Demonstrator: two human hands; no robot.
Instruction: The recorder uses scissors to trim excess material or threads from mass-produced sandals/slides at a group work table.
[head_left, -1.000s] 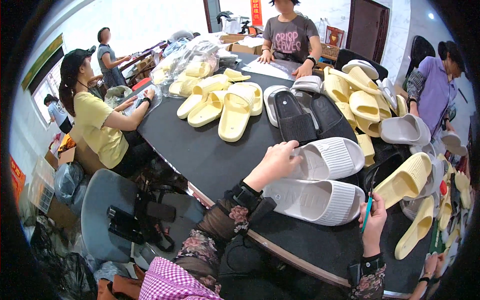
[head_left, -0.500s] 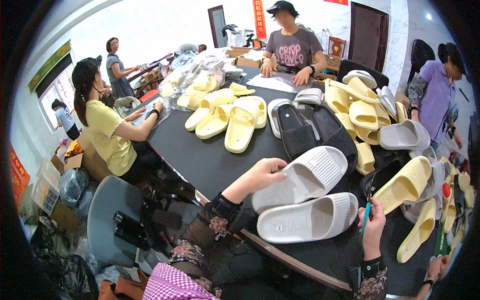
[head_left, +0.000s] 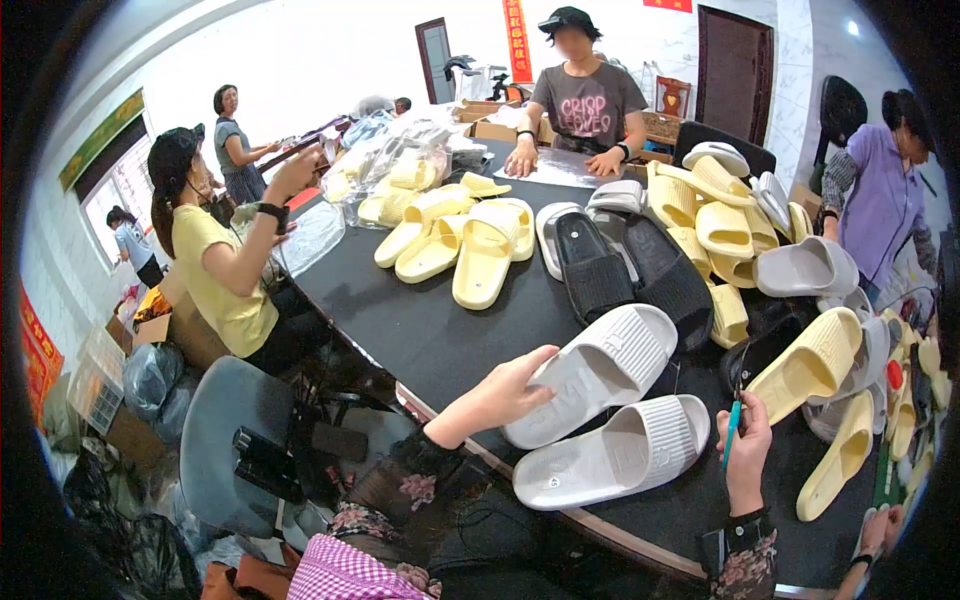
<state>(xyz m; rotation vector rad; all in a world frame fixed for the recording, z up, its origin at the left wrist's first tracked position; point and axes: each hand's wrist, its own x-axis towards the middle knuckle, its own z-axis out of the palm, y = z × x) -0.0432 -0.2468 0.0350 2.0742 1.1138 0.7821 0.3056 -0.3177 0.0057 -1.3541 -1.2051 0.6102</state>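
Observation:
My left hand grips the heel end of a light grey slide slipper, with the thumb over the footbed and the other fingers along its far edge. Just nearer to me lies a second grey slipper, sole down, its heel reaching over the table edge. To its right, my right hand is closed around a slim teal-handled tool with a dark, thin tip pointing up. The tool's exact kind is too small to make out. Both grey slippers have ribbed straps.
Black slippers lie beyond the grey pair. Yellow slippers stand farther left, and a mixed heap rises at the right. Co-workers sit or stand around the black table. A grey chair is at my left.
Both grey slippers have shifted slightly toward me, my left hand moving with the upper one. My right hand has barely moved. The co-worker in yellow has raised an arm.

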